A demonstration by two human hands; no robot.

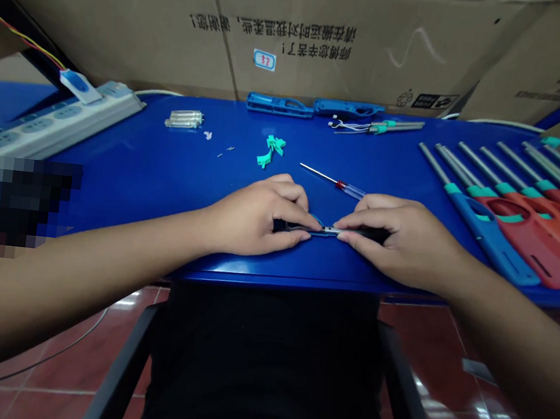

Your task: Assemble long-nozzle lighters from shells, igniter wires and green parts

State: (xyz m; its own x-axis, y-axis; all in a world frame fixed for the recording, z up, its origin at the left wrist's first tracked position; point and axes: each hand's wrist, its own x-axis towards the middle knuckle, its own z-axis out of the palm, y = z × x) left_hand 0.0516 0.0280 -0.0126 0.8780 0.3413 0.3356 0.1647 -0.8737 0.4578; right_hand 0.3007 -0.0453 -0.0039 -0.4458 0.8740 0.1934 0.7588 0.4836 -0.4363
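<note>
My left hand pinches the left part of a small, slim assembly near the table's front edge. Its visible middle is metallic, with a blue edge and dark parts, and much of it lies hidden behind my fingers. My right hand grips the same assembly from the right, thumb and fingertips closed on it. The fingertips of both hands are a short distance apart. Just behind them lies a screwdriver with a red and clear handle. Several green plastic pieces rest farther back.
Assembled lighters with metal tubes lie in a row at the right. Blue shell halves, wired tube parts and clear pieces sit toward the back. A power strip is at the left, and cardboard stands behind.
</note>
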